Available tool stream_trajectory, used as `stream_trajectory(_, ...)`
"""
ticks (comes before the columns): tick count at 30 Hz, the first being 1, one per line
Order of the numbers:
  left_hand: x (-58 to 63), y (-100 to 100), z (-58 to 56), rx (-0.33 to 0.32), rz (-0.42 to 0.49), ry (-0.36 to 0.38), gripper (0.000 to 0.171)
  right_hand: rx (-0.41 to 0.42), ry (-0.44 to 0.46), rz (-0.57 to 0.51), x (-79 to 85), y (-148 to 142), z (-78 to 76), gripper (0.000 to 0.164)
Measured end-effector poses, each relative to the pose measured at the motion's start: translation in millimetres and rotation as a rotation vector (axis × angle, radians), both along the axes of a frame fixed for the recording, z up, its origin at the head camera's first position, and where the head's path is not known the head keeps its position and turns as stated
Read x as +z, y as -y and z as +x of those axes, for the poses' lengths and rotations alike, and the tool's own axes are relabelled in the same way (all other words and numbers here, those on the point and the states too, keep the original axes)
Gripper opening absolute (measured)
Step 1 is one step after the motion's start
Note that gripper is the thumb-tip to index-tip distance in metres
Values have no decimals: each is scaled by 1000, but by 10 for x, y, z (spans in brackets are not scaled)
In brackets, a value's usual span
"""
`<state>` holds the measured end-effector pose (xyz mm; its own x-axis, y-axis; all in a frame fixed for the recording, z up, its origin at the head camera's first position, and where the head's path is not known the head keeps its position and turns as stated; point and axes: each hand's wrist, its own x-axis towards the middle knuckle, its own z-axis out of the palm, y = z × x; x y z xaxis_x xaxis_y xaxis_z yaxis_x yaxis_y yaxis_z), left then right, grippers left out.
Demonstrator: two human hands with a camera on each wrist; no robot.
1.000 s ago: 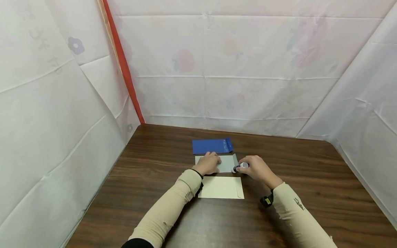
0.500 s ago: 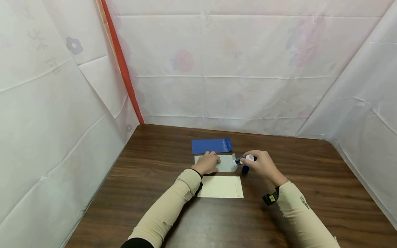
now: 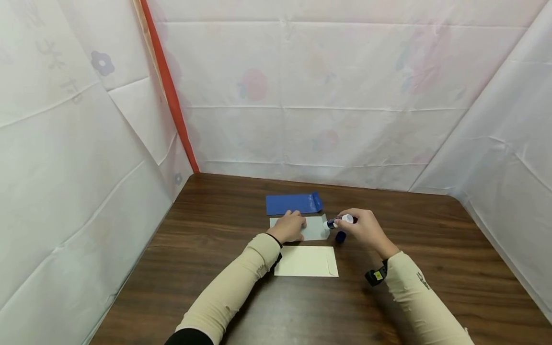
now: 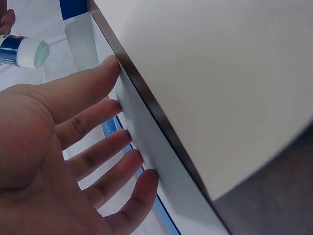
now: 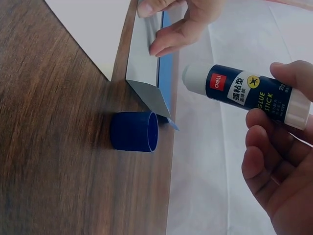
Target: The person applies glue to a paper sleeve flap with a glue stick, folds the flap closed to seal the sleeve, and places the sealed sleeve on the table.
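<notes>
My left hand [image 3: 290, 227] rests on a pale grey envelope [image 3: 316, 228], its fingertips and thumb spread and pressing on the paper. The envelope's flap [image 5: 149, 97] stands folded open at its right end. My right hand [image 3: 364, 231] grips a glue stick [image 5: 244, 90] by its white base, thumb on one side and fingers on the other. The bare white glue end [image 4: 42, 54] points left and hovers close over the flap. A blue cap [image 5: 134, 131] stands upright on the table beside the flap.
A blue envelope [image 3: 293, 204] with its flap open lies behind the grey one. A cream envelope [image 3: 305, 261] lies in front, flap end to the right. White printed sheeting [image 3: 345, 96] surrounds the brown wooden table [image 3: 207, 249].
My right hand has lifted the glue stick up and to the right from the flap's lower end, and the blue cap shows on the table. My left hand stays put.
</notes>
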<state>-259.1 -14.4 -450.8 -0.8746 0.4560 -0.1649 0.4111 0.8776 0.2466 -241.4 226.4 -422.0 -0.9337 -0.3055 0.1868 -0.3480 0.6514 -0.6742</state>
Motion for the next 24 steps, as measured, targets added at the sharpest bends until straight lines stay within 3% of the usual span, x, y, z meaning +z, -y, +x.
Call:
stream_trajectory(7,14,-41,7,-14,-5,-8,38,-7,-27,1,66,-42,-18,22)
stream_trajectory(14,22,-50,15,-15,3,30,38,-10,-27,-11,75,-45,-9,24)
stream_trajectory(21,41,-47,55,-33,-25,6,35,-29,-26,-25,54,-54,10,24)
stream_trajectory(24,48,-73,58,-46,-38,-25,24,-43,-35,-38,61,-65,10,22)
